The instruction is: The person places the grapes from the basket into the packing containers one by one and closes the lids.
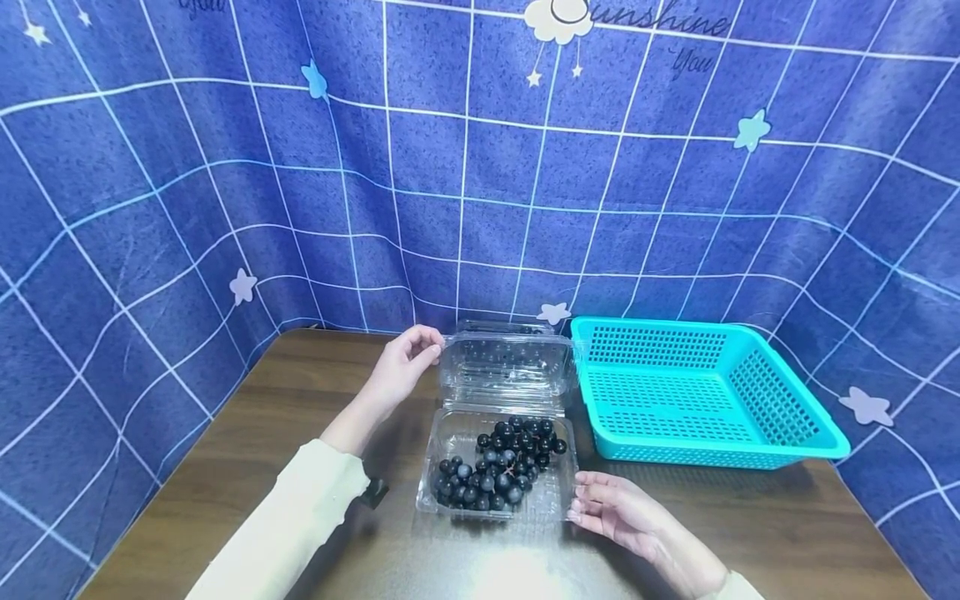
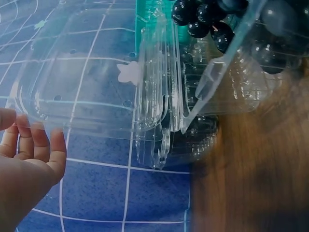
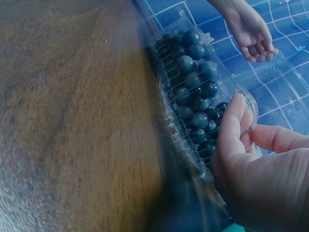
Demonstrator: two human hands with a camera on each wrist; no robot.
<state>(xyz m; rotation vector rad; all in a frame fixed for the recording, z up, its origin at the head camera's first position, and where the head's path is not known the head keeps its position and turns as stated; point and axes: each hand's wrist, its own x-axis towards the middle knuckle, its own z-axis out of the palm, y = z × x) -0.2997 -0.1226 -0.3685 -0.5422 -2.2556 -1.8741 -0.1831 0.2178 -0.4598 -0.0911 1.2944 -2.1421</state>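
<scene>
A hinged clear plastic box (image 1: 442, 437) holds a bunch of dark grapes (image 1: 491, 482), a reddish stem showing among them. Its lid (image 1: 510, 367) is raised at the back. My left hand (image 1: 407, 360) pinches the lid's left corner between thumb and fingers; in the left wrist view the fingers (image 2: 57, 150) curl at the plastic edge. My right hand (image 1: 622, 515) grips the box's front right rim. Seen from the right wrist, thumb and fingers (image 3: 231, 123) close over that rim beside the grapes (image 3: 195, 92).
A turquoise mesh basket (image 1: 682, 454) stands at the right, beside the box. Behind the lid is another clear plastic container (image 1: 504, 327). The wooden table (image 1: 300, 400) ends against a blue grid-patterned curtain (image 1: 525, 225) with stars.
</scene>
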